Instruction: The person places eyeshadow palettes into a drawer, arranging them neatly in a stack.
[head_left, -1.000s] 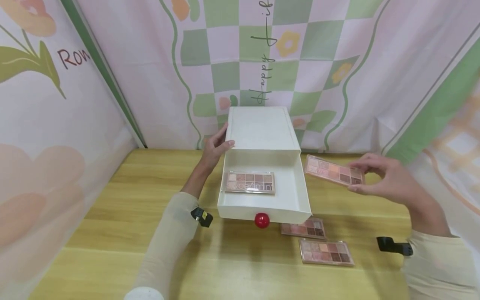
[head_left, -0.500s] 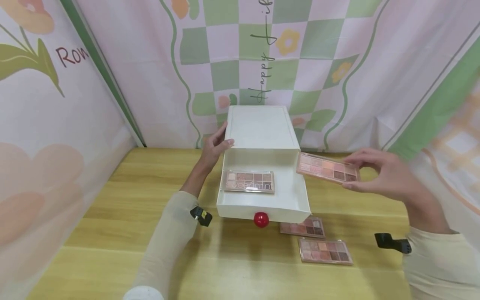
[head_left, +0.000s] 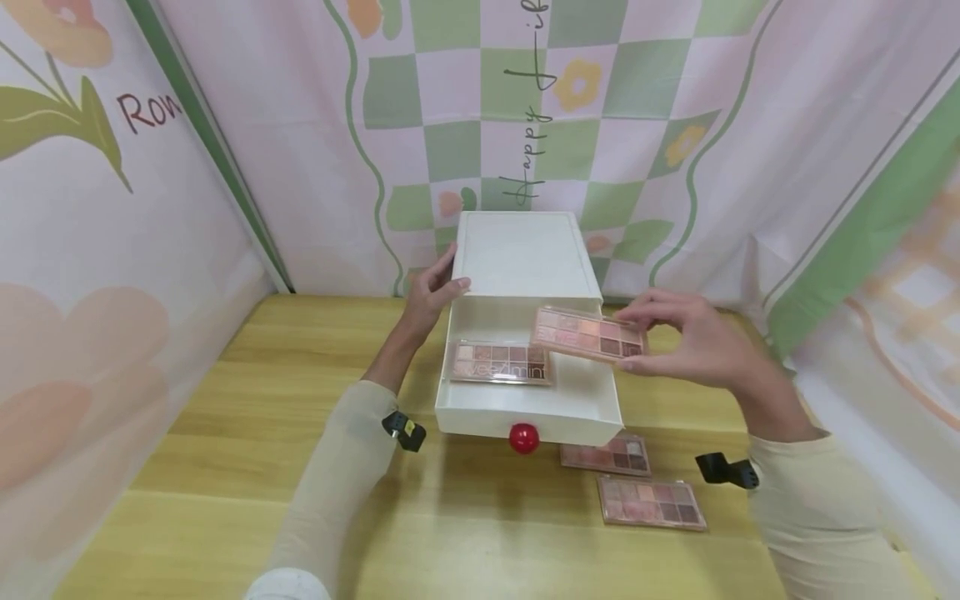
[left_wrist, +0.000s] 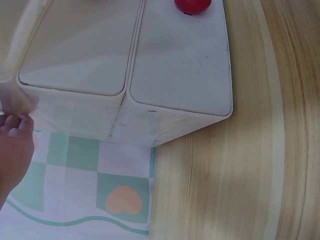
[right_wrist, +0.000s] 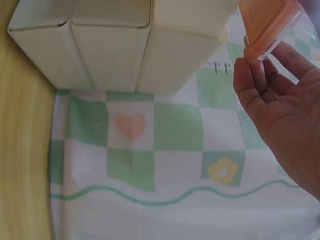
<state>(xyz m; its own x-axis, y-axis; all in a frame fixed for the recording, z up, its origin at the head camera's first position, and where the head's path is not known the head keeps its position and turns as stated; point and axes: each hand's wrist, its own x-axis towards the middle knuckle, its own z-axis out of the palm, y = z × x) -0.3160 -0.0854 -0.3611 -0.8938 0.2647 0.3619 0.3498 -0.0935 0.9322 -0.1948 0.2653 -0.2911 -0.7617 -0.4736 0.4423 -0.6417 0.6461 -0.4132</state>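
Over on the left, the left hand, thumb and fingers spread, rests against the white drawer cabinet. One eyeshadow palette lies in its pulled-out drawer; a second palette tilts above, right end pinched between the right hand's thumb and fingers.

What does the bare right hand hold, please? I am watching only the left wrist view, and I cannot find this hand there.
Observer: The right hand pinches a flat, rectangular, pink plastic-looking makeup palette by one end.
Operator: Where does this palette appear in the head view?
Observer: It appears over the right part of the open, white, rectangular drawer.
Operator: Does something lie inside this drawer?
Observer: Yes, one similar rectangular palette with pink and brown pans lies inside, toward the left side.
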